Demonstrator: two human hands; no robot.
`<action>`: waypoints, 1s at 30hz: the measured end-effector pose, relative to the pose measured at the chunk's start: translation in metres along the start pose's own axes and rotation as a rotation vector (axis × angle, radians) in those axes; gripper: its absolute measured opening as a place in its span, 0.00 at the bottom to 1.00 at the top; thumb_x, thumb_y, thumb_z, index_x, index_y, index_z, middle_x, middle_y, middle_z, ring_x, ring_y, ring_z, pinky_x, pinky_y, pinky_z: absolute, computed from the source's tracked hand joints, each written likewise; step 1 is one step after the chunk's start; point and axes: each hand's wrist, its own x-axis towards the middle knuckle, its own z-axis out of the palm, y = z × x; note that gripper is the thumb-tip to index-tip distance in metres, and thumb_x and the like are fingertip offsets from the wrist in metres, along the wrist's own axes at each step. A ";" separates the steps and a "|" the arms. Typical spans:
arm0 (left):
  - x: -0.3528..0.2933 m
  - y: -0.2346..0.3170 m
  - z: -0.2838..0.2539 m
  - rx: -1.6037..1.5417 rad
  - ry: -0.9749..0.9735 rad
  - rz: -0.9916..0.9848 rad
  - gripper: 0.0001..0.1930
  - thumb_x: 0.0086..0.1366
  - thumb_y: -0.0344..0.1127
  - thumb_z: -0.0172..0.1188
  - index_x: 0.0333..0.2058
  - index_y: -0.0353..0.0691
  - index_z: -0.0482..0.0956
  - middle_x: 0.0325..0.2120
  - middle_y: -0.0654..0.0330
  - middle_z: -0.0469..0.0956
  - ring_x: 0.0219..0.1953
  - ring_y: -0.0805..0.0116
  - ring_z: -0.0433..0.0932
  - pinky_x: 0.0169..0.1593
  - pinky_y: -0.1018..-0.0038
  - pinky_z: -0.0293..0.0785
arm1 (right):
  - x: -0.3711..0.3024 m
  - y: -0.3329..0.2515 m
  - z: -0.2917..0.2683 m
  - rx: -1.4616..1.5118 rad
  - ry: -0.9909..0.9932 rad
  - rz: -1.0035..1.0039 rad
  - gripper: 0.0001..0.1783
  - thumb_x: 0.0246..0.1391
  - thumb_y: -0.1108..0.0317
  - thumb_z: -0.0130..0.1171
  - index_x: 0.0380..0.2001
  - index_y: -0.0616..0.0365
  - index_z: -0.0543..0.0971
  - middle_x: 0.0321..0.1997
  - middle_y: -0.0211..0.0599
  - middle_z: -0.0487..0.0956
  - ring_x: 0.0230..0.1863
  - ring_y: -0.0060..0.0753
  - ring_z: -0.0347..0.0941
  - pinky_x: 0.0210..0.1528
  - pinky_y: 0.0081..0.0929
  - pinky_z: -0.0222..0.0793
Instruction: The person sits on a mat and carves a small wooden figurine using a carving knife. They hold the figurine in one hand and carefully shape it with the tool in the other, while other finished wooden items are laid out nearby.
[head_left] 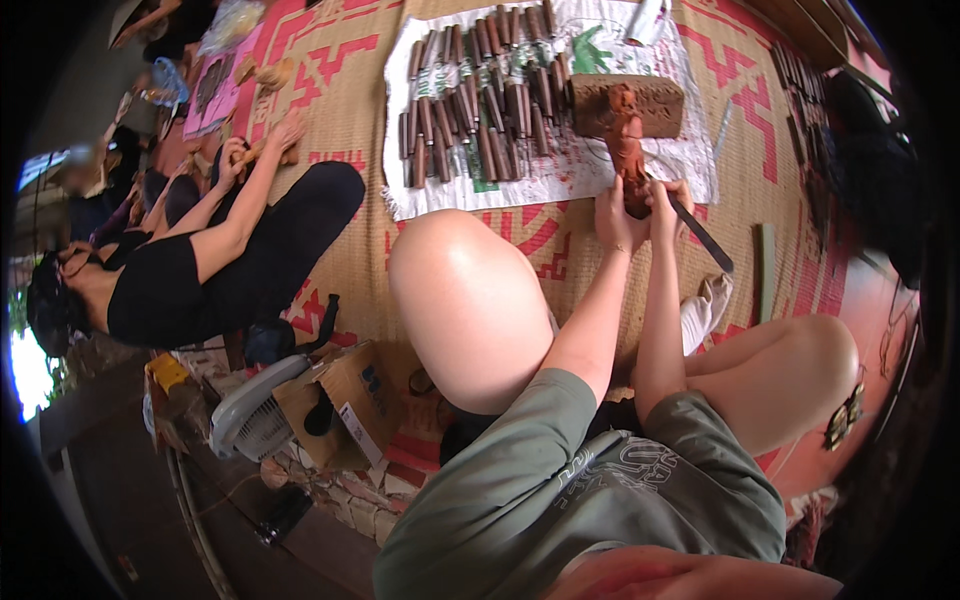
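A reddish-brown carved wooden figurine [627, 145] points away from me, its far end over a brown wooden block [660, 108]. My left hand [615, 218] is closed around the figurine's near end. At its right side, my right hand [668, 205] is closed on a long, dark, flat tool that looks like a file [705, 240]. The tool slants down to the right from my fingers, and its other end is hidden by my hand. Left of the block, several wooden-handled carving tools [480, 105] lie in rows on a white printed sheet [400, 190].
A patterned woven mat [345, 240] covers the floor. At the left, a person in black [190, 260] sits handling a light wooden piece [255, 152]. A grey fan [262, 410] and a cardboard box [340, 405] stand behind my left side. A greenish strip [765, 270] lies at my right.
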 end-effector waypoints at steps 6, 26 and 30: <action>0.005 0.014 0.000 0.039 -0.030 -0.036 0.34 0.47 0.45 0.66 0.51 0.32 0.70 0.36 0.48 0.74 0.41 0.49 0.72 0.46 0.61 0.68 | 0.000 -0.006 -0.004 -0.253 -0.001 -0.027 0.07 0.46 0.73 0.62 0.28 0.64 0.74 0.22 0.36 0.79 0.24 0.20 0.76 0.29 0.19 0.71; 0.005 0.018 -0.006 0.028 -0.085 -0.036 0.37 0.46 0.46 0.68 0.53 0.33 0.69 0.35 0.46 0.73 0.39 0.48 0.74 0.42 0.60 0.69 | 0.009 -0.016 0.004 -0.490 -0.060 -0.190 0.08 0.41 0.71 0.62 0.19 0.64 0.76 0.17 0.35 0.77 0.21 0.19 0.72 0.25 0.21 0.67; 0.004 0.015 -0.006 0.009 -0.052 -0.001 0.36 0.46 0.46 0.66 0.52 0.31 0.69 0.35 0.47 0.73 0.40 0.47 0.71 0.43 0.59 0.69 | -0.002 -0.018 0.004 -0.543 -0.006 -0.200 0.10 0.39 0.69 0.62 0.17 0.64 0.75 0.16 0.35 0.76 0.20 0.20 0.71 0.25 0.22 0.67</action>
